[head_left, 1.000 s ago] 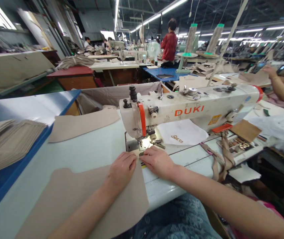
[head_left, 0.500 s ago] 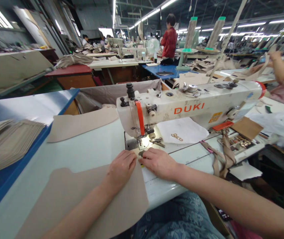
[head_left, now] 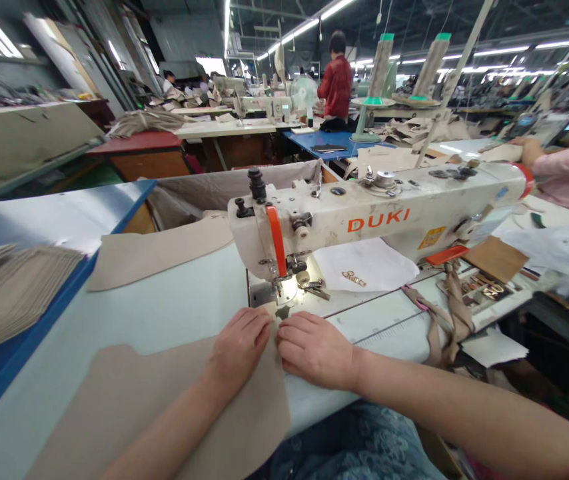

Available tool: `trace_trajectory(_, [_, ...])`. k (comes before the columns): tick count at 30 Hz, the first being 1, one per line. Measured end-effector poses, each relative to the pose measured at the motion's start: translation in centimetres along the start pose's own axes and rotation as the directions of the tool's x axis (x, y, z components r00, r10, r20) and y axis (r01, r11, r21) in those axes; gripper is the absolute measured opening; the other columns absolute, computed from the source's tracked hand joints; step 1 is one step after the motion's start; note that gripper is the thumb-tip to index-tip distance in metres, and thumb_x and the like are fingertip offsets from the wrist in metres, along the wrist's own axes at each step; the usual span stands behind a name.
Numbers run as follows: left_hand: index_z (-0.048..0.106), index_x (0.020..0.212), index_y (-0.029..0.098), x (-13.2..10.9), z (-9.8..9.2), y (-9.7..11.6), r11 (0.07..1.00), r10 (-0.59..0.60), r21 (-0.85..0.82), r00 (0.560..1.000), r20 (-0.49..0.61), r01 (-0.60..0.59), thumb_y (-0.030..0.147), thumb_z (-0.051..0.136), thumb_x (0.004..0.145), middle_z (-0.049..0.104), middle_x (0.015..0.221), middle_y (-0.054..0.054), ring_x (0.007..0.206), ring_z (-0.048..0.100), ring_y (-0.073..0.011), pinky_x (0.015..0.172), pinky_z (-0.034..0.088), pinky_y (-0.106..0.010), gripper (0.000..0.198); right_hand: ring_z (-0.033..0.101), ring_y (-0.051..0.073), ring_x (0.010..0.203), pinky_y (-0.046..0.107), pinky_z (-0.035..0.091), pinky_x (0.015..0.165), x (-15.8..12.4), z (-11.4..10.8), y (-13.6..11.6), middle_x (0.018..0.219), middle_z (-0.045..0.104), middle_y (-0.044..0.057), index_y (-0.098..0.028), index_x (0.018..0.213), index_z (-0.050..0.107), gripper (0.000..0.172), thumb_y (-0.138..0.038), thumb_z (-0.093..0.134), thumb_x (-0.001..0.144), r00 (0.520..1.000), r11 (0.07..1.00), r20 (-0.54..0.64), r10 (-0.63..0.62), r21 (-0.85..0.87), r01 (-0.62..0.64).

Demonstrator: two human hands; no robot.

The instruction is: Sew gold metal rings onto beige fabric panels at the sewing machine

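A large beige fabric panel (head_left: 119,393) lies on the sewing table, its narrow end just in front of the sewing machine's needle area (head_left: 284,288). My left hand (head_left: 239,343) is closed on that narrow end, fingers curled down. My right hand (head_left: 314,350) is closed beside it, fingertips pinched at the panel's right edge. Both sets of fingertips nearly meet. Between them and the presser foot show a pale strip (head_left: 268,308) and a small dark green piece (head_left: 282,312). What lies beneath the fingertips is hidden.
A second beige panel (head_left: 159,257) lies behind left. Stacked panels (head_left: 24,293) rest on a blue-edged table. Gold clasps (head_left: 353,278) sit on white cloth (head_left: 379,263) under the machine arm (head_left: 379,213). Straps (head_left: 457,313) hang right, by a hardware tray (head_left: 489,290). Co-workers are beyond.
Both hands have drawn slightly back from the needle with the panel's end, uncovering more of the dark green piece. At far right, a co-worker's arms have lowered.
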State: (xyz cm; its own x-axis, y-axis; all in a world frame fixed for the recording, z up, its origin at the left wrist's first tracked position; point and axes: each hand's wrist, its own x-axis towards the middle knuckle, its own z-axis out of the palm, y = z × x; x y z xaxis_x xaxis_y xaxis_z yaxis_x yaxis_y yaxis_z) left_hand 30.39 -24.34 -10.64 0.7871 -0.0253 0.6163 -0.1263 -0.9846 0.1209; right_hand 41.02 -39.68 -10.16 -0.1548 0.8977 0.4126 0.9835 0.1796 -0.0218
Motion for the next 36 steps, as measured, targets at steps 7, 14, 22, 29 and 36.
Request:
trace_trajectory(7, [0.059,0.082,0.018,-0.23,0.13,-0.05,1.0,0.008,0.015,1.0,0.007,-0.008,0.014,0.044,0.09,0.065,0.078,-0.004,0.076,0.059,-0.0175,0.073,0.052,-0.031,0.017,0.056,0.016,0.097,0.03,0.04,0.094,-0.34,0.9,-0.1,0.096,0.066,0.006,-0.016,0.083,0.06,0.018,-0.016,0.045,0.094,1.0,0.998,0.002,-0.026,0.061,0.026])
trace_trajectory(14, [0.061,0.082,0.018,-0.1,0.18,0.02,1.0,0.013,0.004,1.0,0.01,-0.013,0.014,0.044,0.09,0.066,0.078,-0.005,0.077,0.06,-0.0181,0.074,0.052,-0.031,0.019,0.056,0.016,0.098,0.031,0.041,0.093,-0.34,0.86,-0.09,0.097,0.066,0.007,-0.015,0.084,0.06,0.016,-0.015,0.047,0.093,1.0,0.997,-0.001,-0.01,0.081,0.01])
trace_trajectory(22, [0.061,0.082,0.017,-0.01,0.24,0.02,1.0,0.019,0.011,1.0,-0.008,-0.019,0.014,0.044,0.09,0.066,0.078,-0.005,0.077,0.06,-0.0179,0.074,0.052,-0.03,0.019,0.056,0.016,0.097,0.031,0.04,0.095,-0.35,1.01,-0.07,0.095,0.067,0.006,-0.016,0.084,0.06,0.017,-0.016,0.046,0.094,1.0,0.997,-0.003,-0.008,0.081,0.008])
trace_trajectory(29, [0.062,0.082,0.018,-0.03,0.28,-0.05,1.0,-0.002,-0.012,1.0,-0.001,0.002,0.015,0.045,0.09,0.067,0.077,-0.004,0.077,0.061,-0.0176,0.073,0.053,-0.031,0.019,0.056,0.017,0.097,0.032,0.041,0.093,-0.29,0.68,-0.16,0.094,0.066,0.008,-0.015,0.085,0.06,0.016,-0.016,0.047,0.093,1.0,0.995,0.015,0.001,0.095,-0.002])
trace_trajectory(36, [0.06,0.081,0.017,0.03,0.19,0.06,1.0,0.007,-0.001,1.0,0.003,-0.007,0.014,0.044,0.09,0.066,0.077,-0.004,0.076,0.059,-0.0174,0.074,0.051,-0.03,0.019,0.055,0.017,0.092,0.031,0.042,0.089,-0.15,0.77,-0.07,0.094,0.065,0.007,-0.015,0.085,0.061,0.02,-0.017,0.044,0.094,1.0,0.997,0.005,0.009,0.077,-0.01])
